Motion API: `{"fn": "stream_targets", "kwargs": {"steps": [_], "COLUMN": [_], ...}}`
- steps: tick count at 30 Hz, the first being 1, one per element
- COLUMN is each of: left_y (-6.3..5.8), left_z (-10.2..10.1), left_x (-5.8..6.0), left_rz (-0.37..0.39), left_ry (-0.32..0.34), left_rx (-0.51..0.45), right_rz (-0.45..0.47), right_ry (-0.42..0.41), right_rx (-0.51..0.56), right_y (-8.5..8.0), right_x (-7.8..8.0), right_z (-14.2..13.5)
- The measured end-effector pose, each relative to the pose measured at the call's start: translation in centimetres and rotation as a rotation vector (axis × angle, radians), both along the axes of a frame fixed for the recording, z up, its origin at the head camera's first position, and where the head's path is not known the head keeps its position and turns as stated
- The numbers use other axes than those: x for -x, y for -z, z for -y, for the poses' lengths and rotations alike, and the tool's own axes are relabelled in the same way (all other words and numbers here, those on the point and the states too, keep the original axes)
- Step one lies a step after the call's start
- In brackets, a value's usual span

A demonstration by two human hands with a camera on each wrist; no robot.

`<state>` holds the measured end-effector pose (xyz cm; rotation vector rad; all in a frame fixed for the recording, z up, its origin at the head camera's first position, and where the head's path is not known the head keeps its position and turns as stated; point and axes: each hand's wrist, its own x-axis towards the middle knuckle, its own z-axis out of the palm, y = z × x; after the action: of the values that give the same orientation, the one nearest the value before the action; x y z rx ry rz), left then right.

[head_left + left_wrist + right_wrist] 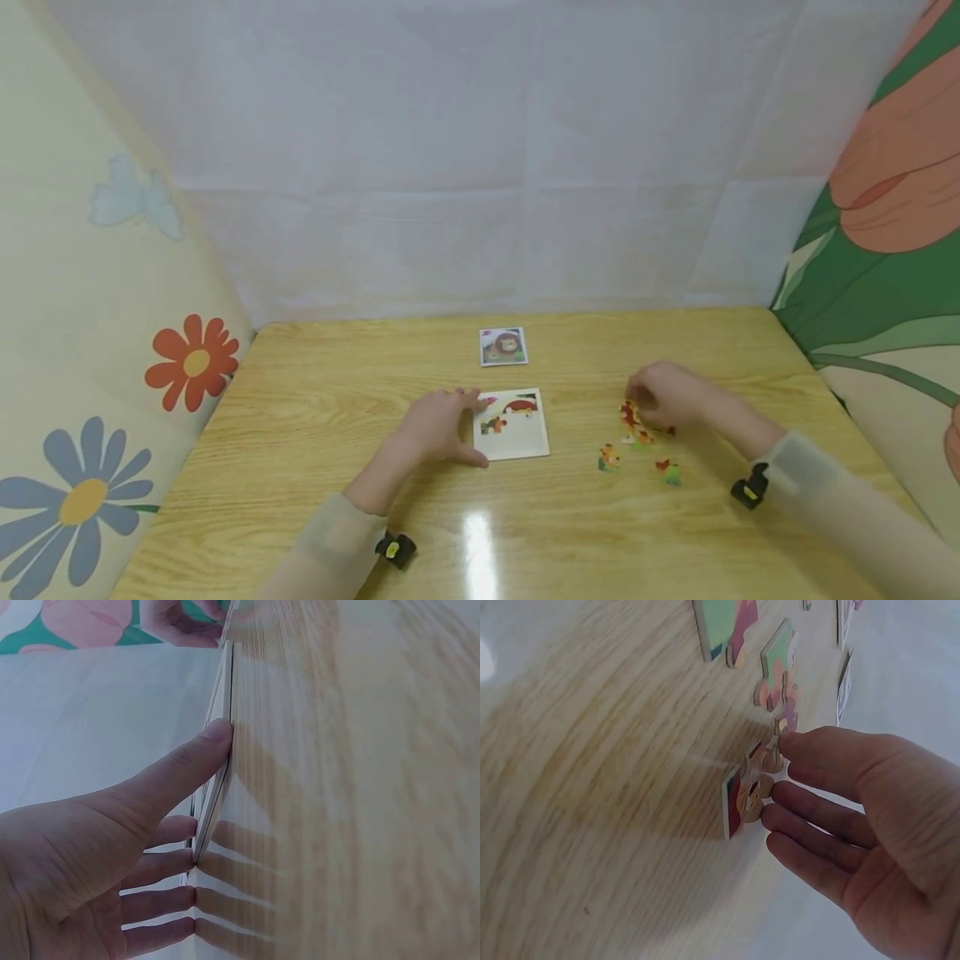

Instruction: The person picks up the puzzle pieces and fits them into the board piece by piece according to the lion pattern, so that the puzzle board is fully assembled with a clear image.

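Note:
A white puzzle board [517, 442] with a few picture pieces fitted along its top and left lies mid-table. My left hand [438, 425] spans its left side. The thumb touches the front edge and the other fingers extend along the far left corner, as the left wrist view [90, 832] shows. On the right, my right hand [675, 396] reaches down over a cluster of jigsaw pieces [628, 414]. In the right wrist view its thumb and fingertips [789, 742] are right at the pieces [754, 799], fingers loosely bent; the index finger is largely hidden.
A small picture card [504, 347] with a lion on it lies behind the board. Two loose jigsaw pieces, one orange and yellow [608, 457] and one red and green [668, 472], lie nearer the front. A white cloth [480, 208] hangs behind the wooden table [315, 367].

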<state>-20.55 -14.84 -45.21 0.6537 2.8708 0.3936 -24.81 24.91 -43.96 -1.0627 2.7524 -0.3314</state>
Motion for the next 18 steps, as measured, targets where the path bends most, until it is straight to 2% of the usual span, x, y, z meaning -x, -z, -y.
{"fn": "stream_targets", "kwargs": {"steps": [9,18], "left_y": [0.04,0.23], "left_z": [0.06,0.13], "left_x": [-0.04,0.03], "left_rz": [0.003,0.0], "left_ry": [0.003,0.009], "left_rx": [-0.01,-0.007], "right_rz": [-0.066,-0.043], "right_ry": [-0.056,-0.017], "right_rx": [-0.012,-0.015], "right_y": [-0.04,0.03], "right_x": [-0.73,-0.89], "right_z": [0.49,0.74]}}
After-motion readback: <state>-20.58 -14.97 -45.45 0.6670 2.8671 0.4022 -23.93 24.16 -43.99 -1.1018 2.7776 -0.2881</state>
